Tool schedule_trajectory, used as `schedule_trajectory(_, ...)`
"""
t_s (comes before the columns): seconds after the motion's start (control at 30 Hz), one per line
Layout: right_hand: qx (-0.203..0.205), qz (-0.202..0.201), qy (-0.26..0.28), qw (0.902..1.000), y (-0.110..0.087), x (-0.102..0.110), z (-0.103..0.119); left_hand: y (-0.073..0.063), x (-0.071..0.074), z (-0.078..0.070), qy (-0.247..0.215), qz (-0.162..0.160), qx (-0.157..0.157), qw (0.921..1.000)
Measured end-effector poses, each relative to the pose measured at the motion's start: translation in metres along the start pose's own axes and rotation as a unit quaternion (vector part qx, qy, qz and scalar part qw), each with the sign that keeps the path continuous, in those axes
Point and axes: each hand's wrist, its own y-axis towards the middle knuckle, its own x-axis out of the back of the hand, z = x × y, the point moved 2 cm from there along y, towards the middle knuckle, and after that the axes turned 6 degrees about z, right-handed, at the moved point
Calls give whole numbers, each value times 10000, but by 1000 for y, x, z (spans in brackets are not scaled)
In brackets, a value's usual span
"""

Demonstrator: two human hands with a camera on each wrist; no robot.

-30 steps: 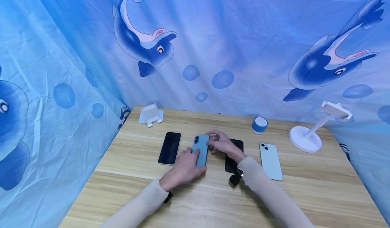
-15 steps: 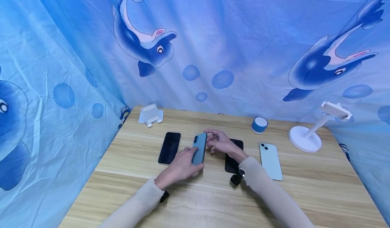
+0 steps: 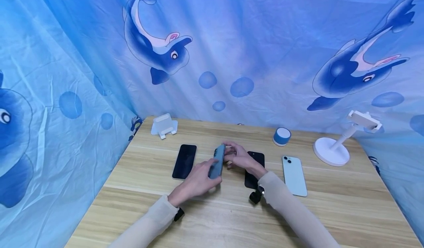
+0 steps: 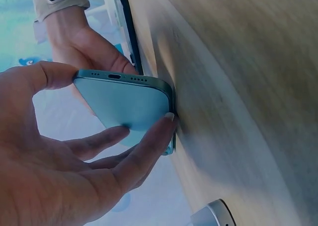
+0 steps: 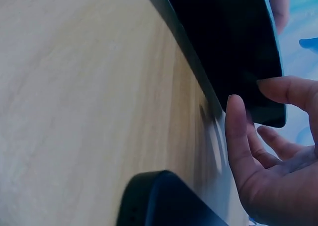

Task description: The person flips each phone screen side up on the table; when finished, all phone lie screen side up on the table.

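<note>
My left hand [image 3: 200,180] grips a blue-green smartphone [image 3: 216,163] by its long edges, the thumb on one and fingers on the other. In the left wrist view the bottom end of the smartphone [image 4: 130,99] shows its charging port. It stands tilted on its side, its back toward my left hand. At the far end, my right hand [image 3: 240,157] holds it with curled fingers. From the right wrist, the dark screen [image 5: 231,47] is visible, with a fingertip of the right hand [image 5: 278,171] on it.
A phone lies screen-up [image 3: 184,161] on the left; a black phone [image 3: 253,180] lies partly under my right wrist. Further right are a pale phone [image 3: 294,176] and a white stand [image 3: 332,151]. A small white holder [image 3: 163,124] and a blue-white cylinder [image 3: 282,136] stand behind.
The smartphone has turned from lying nearly flat, back up, to standing on its side. My left hand has shifted slightly left and turned with it; the right hand stays at its far end.
</note>
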Motion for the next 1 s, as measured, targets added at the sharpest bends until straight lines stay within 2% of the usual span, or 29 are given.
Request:
schedule_trajectory(0.37, -149, 141, 4, 9998, 3, -1, -7, -2, 0, 1, -227, -162, -110, 9996)
schedule_trajectory(0.57, -216, 162, 199, 9994, 4, -1, -7, -1, 0, 1, -628, -271, -253, 9973)
schedule_trajectory(1.0, -158, -14, 0, 9999, 3, -1, -4, 0, 4, 3, -1291, -504, -425, 9894)
